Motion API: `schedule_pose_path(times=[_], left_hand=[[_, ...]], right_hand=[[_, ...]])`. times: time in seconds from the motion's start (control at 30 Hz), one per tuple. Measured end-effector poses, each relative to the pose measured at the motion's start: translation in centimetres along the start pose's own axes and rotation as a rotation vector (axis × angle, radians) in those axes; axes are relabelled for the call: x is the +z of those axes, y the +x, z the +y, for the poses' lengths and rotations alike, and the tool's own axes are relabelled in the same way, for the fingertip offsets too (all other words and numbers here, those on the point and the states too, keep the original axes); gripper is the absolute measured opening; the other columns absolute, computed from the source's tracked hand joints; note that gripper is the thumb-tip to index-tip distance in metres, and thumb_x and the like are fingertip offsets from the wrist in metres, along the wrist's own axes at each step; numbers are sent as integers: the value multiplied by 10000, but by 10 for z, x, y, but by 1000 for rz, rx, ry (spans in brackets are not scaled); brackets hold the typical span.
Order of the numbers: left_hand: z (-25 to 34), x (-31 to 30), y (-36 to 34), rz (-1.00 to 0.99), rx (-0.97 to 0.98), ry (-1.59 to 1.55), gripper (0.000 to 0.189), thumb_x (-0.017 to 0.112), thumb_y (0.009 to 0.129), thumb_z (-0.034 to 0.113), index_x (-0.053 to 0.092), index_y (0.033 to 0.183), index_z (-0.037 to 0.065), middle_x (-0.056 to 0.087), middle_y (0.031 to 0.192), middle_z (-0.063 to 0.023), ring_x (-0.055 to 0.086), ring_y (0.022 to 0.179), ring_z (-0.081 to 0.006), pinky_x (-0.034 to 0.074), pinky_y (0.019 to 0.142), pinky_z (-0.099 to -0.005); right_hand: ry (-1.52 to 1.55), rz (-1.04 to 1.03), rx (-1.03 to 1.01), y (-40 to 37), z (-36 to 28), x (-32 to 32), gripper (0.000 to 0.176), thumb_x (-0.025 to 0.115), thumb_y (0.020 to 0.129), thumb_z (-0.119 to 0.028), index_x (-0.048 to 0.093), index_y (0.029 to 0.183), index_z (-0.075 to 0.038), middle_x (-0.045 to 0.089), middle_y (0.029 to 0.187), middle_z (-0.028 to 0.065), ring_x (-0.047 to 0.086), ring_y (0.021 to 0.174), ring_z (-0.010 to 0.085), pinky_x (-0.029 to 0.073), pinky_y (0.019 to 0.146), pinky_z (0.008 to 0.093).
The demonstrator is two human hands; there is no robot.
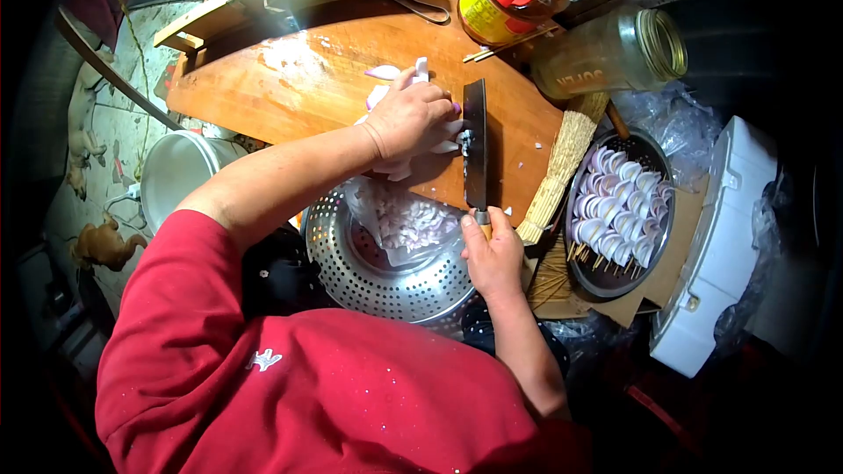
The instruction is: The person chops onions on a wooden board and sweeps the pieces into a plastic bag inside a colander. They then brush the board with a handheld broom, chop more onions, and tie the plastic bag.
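Observation:
My left hand [409, 120] is closed over pieces of purple-and-white onion [383, 73], pressing them on the wooden cutting board [307, 92]. Its fingertips are partly hidden but lie close to the cleaver blade. In my right hand [493, 259] is the wooden handle of the cleaver [475, 145], its dark blade standing upright on the board with small white bits stuck to its side. Below the board's near edge, a metal colander [338, 250] holds a clear plastic bag of chopped onion [413, 221].
To the right, an oval metal basin [665, 162] holds skewered onion slices [615, 202] beside a white foam box [716, 237]. A straw brush [562, 171], glass jar [606, 57] and red-capped bottle [492, 9] border the board. A white bucket [180, 175] and puppies [105, 241] are left.

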State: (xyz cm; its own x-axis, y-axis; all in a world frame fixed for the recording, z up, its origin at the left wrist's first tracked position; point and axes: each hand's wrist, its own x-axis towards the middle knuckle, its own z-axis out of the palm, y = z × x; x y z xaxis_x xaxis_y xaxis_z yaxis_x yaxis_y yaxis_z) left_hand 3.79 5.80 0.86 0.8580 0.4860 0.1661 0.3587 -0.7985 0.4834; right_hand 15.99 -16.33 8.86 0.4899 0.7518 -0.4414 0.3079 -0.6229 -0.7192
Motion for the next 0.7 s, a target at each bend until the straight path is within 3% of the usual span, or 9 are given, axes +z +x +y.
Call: schedule_pose_path(times=[0.13,0.2,0.37,0.47,0.53,0.7], left_hand=[[-5,6,-2,100,88,-30,330,655,813,293,669,1102,135,614,1010,-40,571,1069,-229,270,1110,-487],[-6,6,-2,122,104,-43,322,658,808,286,673,1091,133,617,1010,-39,571,1059,-233,287,1098,-475],[-9,9,-1,206,190,-16,327,690,758,276,700,1050,129,619,1002,-43,568,1032,-248,361,1025,-419],[-13,7,0,155,197,-17,347,701,743,288,704,1054,132,607,972,-48,561,1040,-244,369,1017,-408],[-13,6,0,167,194,-48,335,703,741,290,705,1037,134,599,952,-48,558,1033,-243,372,1009,-409],[-6,0,-1,168,172,-84,289,692,754,279,704,1007,139,574,902,-44,557,985,-243,381,980,-410]], right_hand=[[-52,2,-20,7,5,1,306,621,935,-299,575,980,0,652,799,187,648,764,379,495,694,436],[-113,82,-183,12,12,2,242,605,971,-271,597,1008,-32,586,705,4,566,532,91,465,495,258],[-124,76,-262,24,12,0,241,566,993,-269,580,1023,-30,563,668,9,550,503,95,450,474,260],[-210,-10,-158,33,28,0,232,561,994,-265,566,982,-33,548,636,14,540,485,99,434,451,269],[-166,-17,-65,31,14,-2,292,572,956,-301,535,902,-16,635,743,227,621,740,459,470,652,506],[-173,44,-105,20,-8,-2,296,570,956,-308,531,891,-22,639,749,229,621,743,462,473,665,518]])
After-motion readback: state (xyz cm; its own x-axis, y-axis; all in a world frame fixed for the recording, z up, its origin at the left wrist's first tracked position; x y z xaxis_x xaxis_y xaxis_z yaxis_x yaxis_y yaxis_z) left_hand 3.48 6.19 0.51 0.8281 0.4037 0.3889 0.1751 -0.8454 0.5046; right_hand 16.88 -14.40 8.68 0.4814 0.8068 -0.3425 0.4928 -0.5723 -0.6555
